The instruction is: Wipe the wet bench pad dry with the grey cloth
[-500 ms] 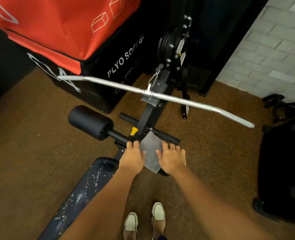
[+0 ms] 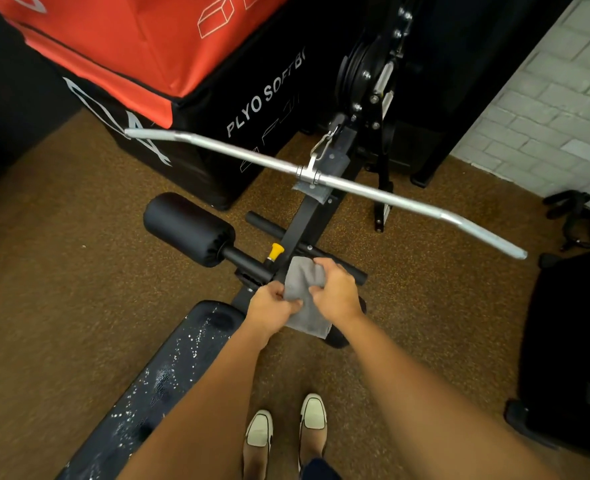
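Observation:
A long black bench pad [image 2: 169,368] runs from the bottom left up to the middle, speckled with water drops. The grey cloth [image 2: 304,282] hangs bunched over the pad's far end. My left hand [image 2: 272,306] pinches its left edge. My right hand [image 2: 335,289] grips its upper right part, with fingers curled over the fold. Both forearms cover the right side of the pad.
A silver pull-down bar [image 2: 321,178] hangs across just beyond my hands. A black roller pad [image 2: 189,230] and a yellow adjustment knob [image 2: 275,251] sit on the frame ahead. A red and black plyo box [image 2: 148,64] stands behind. My shoes [image 2: 286,431] are on the brown floor beside the bench.
The cloth lay flat under my two spread hands. Now both hands have closed on it and gathered it up into a bunch.

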Motion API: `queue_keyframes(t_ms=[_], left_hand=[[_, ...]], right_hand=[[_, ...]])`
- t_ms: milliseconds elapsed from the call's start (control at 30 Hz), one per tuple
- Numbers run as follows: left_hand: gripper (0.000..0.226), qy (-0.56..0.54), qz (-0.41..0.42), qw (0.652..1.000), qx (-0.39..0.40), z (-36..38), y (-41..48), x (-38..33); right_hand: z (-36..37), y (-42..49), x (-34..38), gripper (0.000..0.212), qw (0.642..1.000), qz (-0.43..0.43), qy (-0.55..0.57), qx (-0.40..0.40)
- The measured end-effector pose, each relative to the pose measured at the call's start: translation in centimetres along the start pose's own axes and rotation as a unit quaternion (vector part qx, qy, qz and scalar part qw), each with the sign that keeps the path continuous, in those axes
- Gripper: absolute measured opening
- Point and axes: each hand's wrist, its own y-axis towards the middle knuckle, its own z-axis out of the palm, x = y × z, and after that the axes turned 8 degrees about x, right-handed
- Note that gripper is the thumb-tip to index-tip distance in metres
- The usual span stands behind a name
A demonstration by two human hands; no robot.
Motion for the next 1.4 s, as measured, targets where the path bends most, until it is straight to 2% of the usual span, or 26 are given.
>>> queue_keyframes(t_ms=[100,233,433,533,633,733,833,900,1000,1067,1133,1200,1267,1333,1400], left_hand=[[0.03,-0.149,0.03,0.988,0.014,-0.2,-1.0,0.6],[0.03,-0.275,0.028,0.961,0.003,-0.4,-2.0,1.7],[0.026,-0.337,0.042,0.94,-0.039,-2.3,-3.6,4.7],[0.027,-0.359,0.042,0.928,-0.086,-3.2,-4.3,6.5],[0.03,-0.374,0.053,0.917,-0.125,-3.9,-5.0,7.6],[0.028,-0.341,0.03,0.928,-0.149,-4.3,-5.0,9.2],[0.019,-0.225,-0.016,0.953,-0.2,-4.6,-4.4,11.8],[0.016,-0.204,-0.031,0.952,-0.224,-4.8,-4.4,13.3],[0.036,-0.23,-0.005,0.942,-0.244,-4.9,-4.8,14.9],[0.037,-0.192,0.01,0.955,-0.227,-5.3,-4.7,16.0],[0.036,-0.176,0.014,0.969,-0.176,-5.7,-4.5,16.7],[0.047,-0.124,-0.006,0.982,-0.142,-6.0,-4.0,17.0],[0.053,-0.008,-0.033,0.987,-0.157,-6.2,-3.6,17.0],[0.042,0.085,-0.032,0.979,-0.185,-6.3,-3.2,16.8],[0.032,0.122,-0.016,0.973,-0.196,-6.4,-2.9,17.0]], right_hand=[[-0.1,0.1,0.6,0.037,0.999,-0.016,0.05,0.006],[0.7,0.1,1.6,0.029,0.995,-0.064,0.053,0.057],[3.4,-1.3,2.9,0.056,0.979,-0.063,0.171,0.09],[6.0,-2.6,3.0,0.073,0.976,-0.068,0.166,0.126],[8.6,-3.5,2.7,0.072,0.975,-0.051,0.149,0.157],[10.5,-3.6,2.2,0.051,0.969,-0.025,0.14,0.2],[12.0,-3.5,2.0,0.036,0.96,0.001,0.165,0.225],[12.9,-3.2,1.8,0.037,0.956,0.021,0.174,0.235],[14.0,-2.9,1.5,0.047,0.948,0.045,0.17,0.267],[14.6,-2.6,1.2,0.057,0.951,0.041,0.129,0.28],[15.1,-2.3,1.0,0.061,0.961,0.024,0.066,0.267],[15.6,-2.0,0.9,0.055,0.972,-0.003,-0.02,0.236],[15.9,-1.7,0.9,0.042,0.973,-0.033,-0.079,0.213],[16.2,-1.3,0.6,0.029,0.975,-0.058,-0.099,0.193],[16.3,-0.6,0.2,0.028,0.976,-0.073,-0.102,0.175]])
